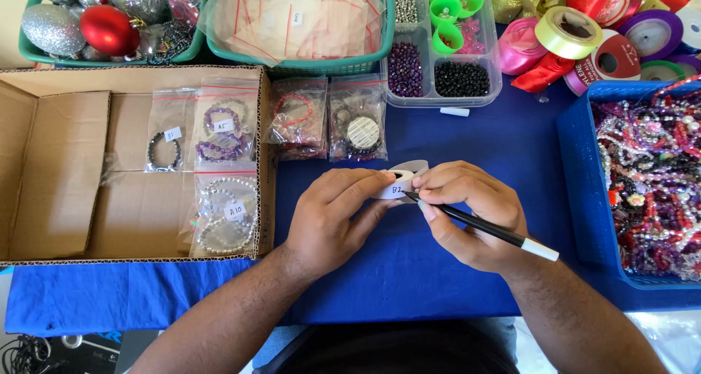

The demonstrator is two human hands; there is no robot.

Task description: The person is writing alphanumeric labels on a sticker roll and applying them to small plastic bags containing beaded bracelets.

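My left hand [332, 213] pinches a small roll of white label tape [398, 180] over the blue tablecloth [409, 272]. My right hand [475, 213] grips a black pen with a white end [496, 232], its tip resting on the tape's front label, which bears handwriting. Both hands meet at the tape near the table's middle. Two clear zip bags of bracelets [328, 118] lie just beyond the hands.
An open cardboard box [66, 162] at left holds several labelled bracelet bags [223, 170]. Green baskets hold baubles [109, 27] and empty bags [299, 20]. A clear bead organiser [442, 45], ribbon rolls [584, 35] and a blue bead tray [577, 170] stand at right.
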